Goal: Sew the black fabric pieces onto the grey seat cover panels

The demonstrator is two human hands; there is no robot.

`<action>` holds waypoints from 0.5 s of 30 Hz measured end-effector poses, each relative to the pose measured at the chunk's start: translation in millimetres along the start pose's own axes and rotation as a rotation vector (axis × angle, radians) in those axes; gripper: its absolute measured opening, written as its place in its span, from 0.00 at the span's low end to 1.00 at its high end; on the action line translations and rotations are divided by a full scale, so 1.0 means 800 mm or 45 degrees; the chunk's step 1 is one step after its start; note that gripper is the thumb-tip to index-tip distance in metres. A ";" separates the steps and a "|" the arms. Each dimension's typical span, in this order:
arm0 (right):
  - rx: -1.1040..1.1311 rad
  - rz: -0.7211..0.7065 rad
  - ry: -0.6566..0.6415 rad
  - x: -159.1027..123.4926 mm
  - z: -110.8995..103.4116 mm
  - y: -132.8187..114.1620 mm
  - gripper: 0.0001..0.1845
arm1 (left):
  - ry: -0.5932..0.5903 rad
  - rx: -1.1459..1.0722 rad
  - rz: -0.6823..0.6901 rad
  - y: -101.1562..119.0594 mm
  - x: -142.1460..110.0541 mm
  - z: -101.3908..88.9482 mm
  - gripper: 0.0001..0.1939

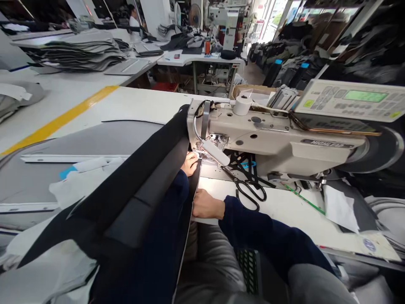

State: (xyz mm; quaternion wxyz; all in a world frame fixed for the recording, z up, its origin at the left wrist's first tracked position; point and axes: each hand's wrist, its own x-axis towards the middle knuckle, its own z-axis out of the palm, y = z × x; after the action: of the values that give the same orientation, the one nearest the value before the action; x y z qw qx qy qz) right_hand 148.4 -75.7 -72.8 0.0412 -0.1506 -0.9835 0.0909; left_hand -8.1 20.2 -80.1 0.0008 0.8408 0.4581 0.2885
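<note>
A long black fabric panel [144,169] runs under the head of a sewing machine [253,135], its left part folded up into a thick roll. My left hand [189,164] is right beside the lit presser foot [200,155], its fingers closed on the fabric near the seam edge. Closer to me, my right hand [205,204] grips the panel's pale-trimmed right edge, its fingers curled and partly hidden. Black scissors [248,188] lie on the machine bed to the right of my hands.
Grey panels [91,137] and white scraps [79,177] lie on the left. A control box [351,99] stands above the machine's right end. Black straps [247,166] sit behind the scissors. A green stick [303,198] and a white cloth [341,207] lie at right.
</note>
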 end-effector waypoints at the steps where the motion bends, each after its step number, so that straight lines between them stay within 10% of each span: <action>1: -0.037 -0.055 -0.016 0.001 0.000 0.004 0.12 | -0.004 0.001 -0.022 -0.001 0.004 0.002 0.12; 15: -0.091 0.137 0.191 -0.006 -0.013 -0.004 0.09 | -0.249 0.096 -0.082 0.010 -0.028 -0.038 0.23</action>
State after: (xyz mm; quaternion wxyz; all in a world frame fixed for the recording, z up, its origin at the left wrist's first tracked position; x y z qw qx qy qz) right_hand 152.9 -78.4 -62.5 0.1042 -0.2108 -0.9708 0.0464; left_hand -26.2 -9.4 -63.1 0.0230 0.8492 0.4931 0.1876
